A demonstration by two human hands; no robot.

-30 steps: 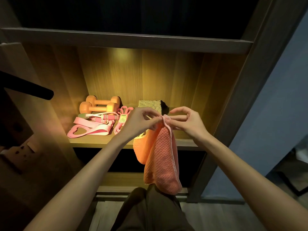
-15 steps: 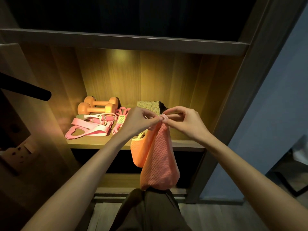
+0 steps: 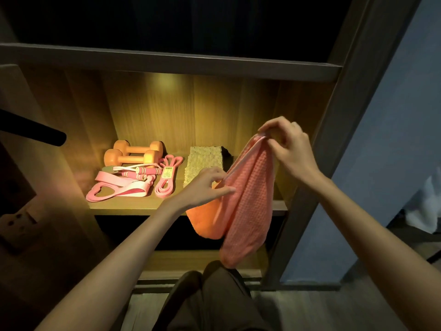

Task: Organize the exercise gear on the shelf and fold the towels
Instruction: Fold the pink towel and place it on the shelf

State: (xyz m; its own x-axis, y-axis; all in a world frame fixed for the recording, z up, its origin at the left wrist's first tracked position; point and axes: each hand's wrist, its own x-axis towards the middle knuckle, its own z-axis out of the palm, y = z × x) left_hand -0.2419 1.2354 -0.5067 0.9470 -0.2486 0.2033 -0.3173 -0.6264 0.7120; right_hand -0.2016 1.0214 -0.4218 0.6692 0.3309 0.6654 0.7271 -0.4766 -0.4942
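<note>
A pink waffle-weave towel [image 3: 248, 201] hangs in front of the lit shelf [image 3: 133, 205]. My right hand [image 3: 290, 149] pinches its top corner, raised at the right. My left hand [image 3: 205, 186] grips the towel's edge lower down, at shelf height. An orange towel [image 3: 202, 223] droops over the shelf's front edge behind the pink one. A folded beige towel [image 3: 202, 163] lies on the shelf behind my left hand. Two orange dumbbells [image 3: 133, 154], a pink jump rope [image 3: 140, 172] and pink resistance bands [image 3: 119, 187] lie at the shelf's left.
A dark upright post [image 3: 334, 139] bounds the shelf on the right, with a blue wall [image 3: 393, 139] beyond. A dark bar [image 3: 31, 130] juts in from the left. My knees [image 3: 214, 295] are below the towel.
My hands, which pinched the towel's top together, have separated: the right rose up and right with the corner, the left slid down along the edge. The towel now stretches diagonally.
</note>
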